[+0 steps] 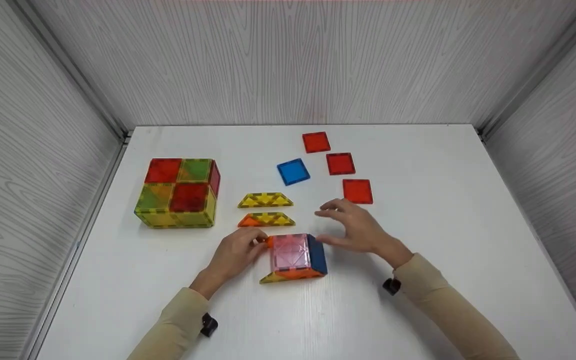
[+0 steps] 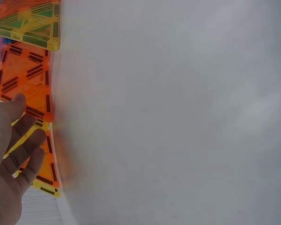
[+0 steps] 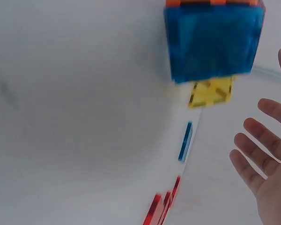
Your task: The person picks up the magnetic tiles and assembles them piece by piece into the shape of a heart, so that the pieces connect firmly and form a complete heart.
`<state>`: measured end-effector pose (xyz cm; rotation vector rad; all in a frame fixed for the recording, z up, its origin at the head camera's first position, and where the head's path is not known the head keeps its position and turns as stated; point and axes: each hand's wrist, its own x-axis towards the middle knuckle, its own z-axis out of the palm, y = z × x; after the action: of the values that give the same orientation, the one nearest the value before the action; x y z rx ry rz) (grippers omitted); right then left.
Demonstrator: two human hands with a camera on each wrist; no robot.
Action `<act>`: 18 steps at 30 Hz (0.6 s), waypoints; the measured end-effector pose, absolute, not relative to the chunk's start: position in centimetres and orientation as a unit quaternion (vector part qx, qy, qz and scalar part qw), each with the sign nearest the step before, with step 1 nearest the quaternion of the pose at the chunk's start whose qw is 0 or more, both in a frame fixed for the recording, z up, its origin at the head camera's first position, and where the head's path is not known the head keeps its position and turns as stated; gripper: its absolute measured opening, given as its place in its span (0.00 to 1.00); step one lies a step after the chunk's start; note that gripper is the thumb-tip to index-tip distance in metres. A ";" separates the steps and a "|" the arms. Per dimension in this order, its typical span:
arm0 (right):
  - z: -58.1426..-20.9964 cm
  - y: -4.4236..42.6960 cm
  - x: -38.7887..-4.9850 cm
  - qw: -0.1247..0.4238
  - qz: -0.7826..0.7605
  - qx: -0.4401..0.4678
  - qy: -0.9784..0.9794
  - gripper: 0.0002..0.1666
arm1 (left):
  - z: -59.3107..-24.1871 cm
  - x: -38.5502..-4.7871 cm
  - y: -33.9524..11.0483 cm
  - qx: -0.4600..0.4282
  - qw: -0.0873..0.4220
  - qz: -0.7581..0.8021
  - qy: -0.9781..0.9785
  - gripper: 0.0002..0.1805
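Note:
A small box of translucent magnetic tiles stands near the front of the table, with a pink square tile (image 1: 290, 252) on top and a leaning blue tile (image 1: 317, 255) on its right side. My left hand (image 1: 238, 252) pinches the edge of an orange tile (image 2: 25, 75) at the box's left side, thumb on its face. A yellow tile corner (image 1: 269, 278) juts out at the front left. My right hand (image 1: 358, 227) hovers beside the blue side, fingers spread and holding nothing; whether the thumb touches the blue tile, I cannot tell.
Behind the box lie two yellow trapezoid shapes (image 1: 266, 200), the nearer with an orange part. A blue square (image 1: 293, 171) and three red squares (image 1: 357, 191) lie farther back. A larger tile block (image 1: 175, 220) stands at the left. Wood-grained panels (image 1: 293, 60) enclose the table.

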<state>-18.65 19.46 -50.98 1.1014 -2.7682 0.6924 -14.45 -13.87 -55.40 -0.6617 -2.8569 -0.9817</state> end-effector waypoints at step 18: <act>-54.0 28.8 -27.4 -0.075 0.127 0.162 -0.976 0.45 | -55.3 -14.3 -13.9 -0.189 -0.003 -0.331 -0.924 0.06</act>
<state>-27.37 28.83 -53.98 0.5346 -3.2200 0.4196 -14.27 -13.88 -55.33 -0.5956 -2.9103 -1.0422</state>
